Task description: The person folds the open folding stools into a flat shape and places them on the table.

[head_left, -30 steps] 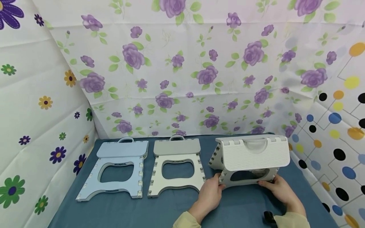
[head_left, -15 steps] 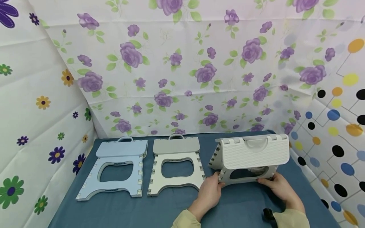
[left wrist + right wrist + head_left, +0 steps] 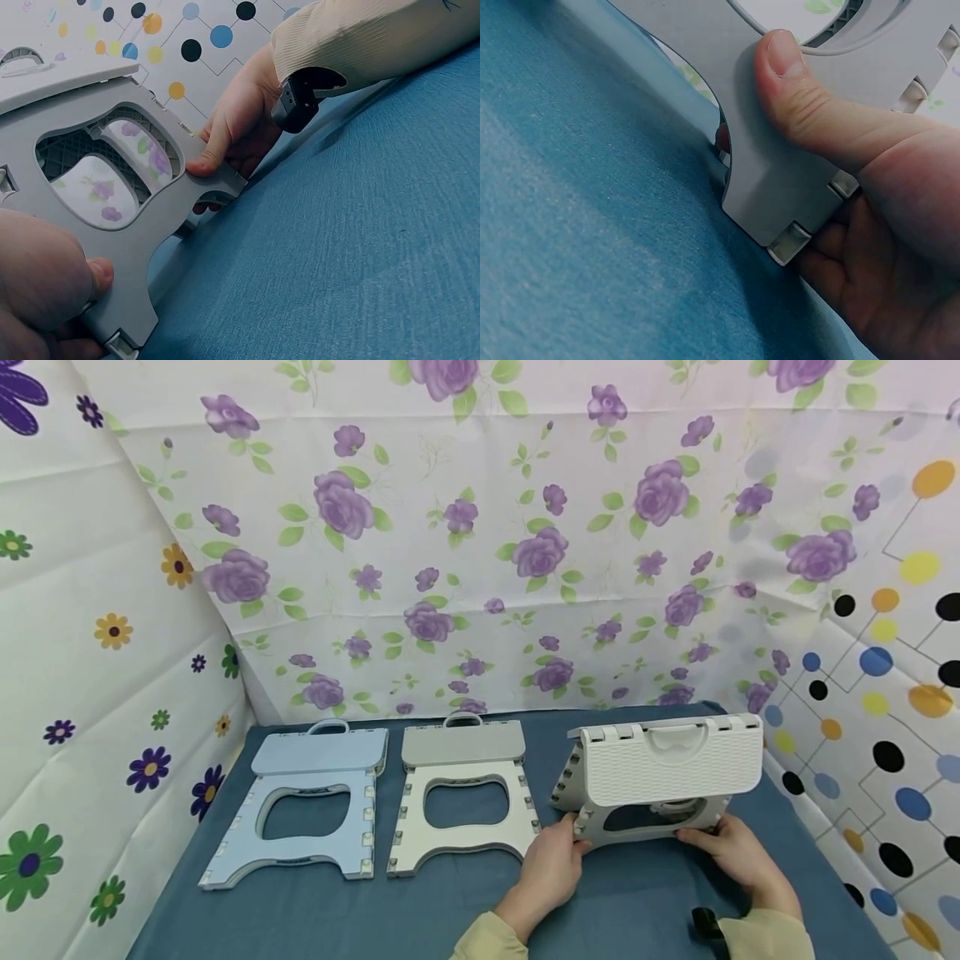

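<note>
A light grey folding step stool (image 3: pixel 671 768) stands partly unfolded at the right of the table, its textured top tilted toward me. My left hand (image 3: pixel 551 868) grips the near leg panel at its lower left corner; in the left wrist view the thumb of that left hand (image 3: pixel 45 277) lies on the panel's face. At the lower right corner my right hand (image 3: pixel 746 864) holds the same panel. The right wrist view shows the right thumb (image 3: pixel 787 82) on the face by the oval opening, with fingers curled behind the edge.
A blue folded stool (image 3: pixel 307 810) and a white folded stool with a grey top (image 3: pixel 465 810) lie flat to the left on the blue tablecloth (image 3: pixel 300 918). Flowered cloth (image 3: pixel 450 527) hangs behind, and dotted cloth (image 3: pixel 885 735) on the right.
Both hands keep their hold on the grey stool, which shifts only very slightly. The head view has moved a little; the folded stools stay put.
</note>
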### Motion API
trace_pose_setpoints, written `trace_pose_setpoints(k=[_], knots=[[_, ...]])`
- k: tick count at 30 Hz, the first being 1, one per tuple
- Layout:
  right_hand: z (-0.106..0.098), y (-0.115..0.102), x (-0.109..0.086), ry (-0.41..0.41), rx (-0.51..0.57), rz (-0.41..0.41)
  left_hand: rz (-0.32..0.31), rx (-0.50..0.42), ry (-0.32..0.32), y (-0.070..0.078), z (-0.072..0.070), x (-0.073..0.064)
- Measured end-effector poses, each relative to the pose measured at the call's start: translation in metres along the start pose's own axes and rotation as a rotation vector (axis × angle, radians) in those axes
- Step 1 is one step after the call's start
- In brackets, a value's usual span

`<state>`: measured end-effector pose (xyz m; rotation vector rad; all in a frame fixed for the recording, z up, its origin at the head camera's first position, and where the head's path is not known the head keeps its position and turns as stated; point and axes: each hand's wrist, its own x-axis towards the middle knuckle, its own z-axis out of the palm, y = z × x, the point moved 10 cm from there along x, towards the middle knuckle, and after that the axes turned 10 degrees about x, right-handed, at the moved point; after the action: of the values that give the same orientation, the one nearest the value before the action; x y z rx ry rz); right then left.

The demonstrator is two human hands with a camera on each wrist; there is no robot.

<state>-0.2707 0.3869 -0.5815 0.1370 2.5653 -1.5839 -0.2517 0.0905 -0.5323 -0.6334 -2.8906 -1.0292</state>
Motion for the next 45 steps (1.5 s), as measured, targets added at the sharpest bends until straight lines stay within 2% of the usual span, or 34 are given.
trace_pose_setpoints(k=[13,27,34,41,45], knots=[[-0.0006,0.0010,0.0006,0.009,-0.016,0.004,-0.001,-0.024,-0.014,-0.0019,-0.0003,0.0005],[-0.0014,0.0012,0.0020,0.011,-0.011,-0.023,0.014,-0.025,0.004,0.0002,0.0006,-0.0011],[-0.0009,0.0034,0.0005,0.005,0.004,0.014,-0.005,-0.060,-0.015,-0.0011,0.0011,-0.0027],[-0.0003,0.0036,-0.0014,-0.006,0.000,0.007,-0.002,-0.066,-0.024,-0.0015,0.0018,-0.0046],[-0.0031,0.0032,0.0007,0.007,0.001,0.013,0.016,-0.080,-0.005,-0.0009,-0.0001,-0.0034]])
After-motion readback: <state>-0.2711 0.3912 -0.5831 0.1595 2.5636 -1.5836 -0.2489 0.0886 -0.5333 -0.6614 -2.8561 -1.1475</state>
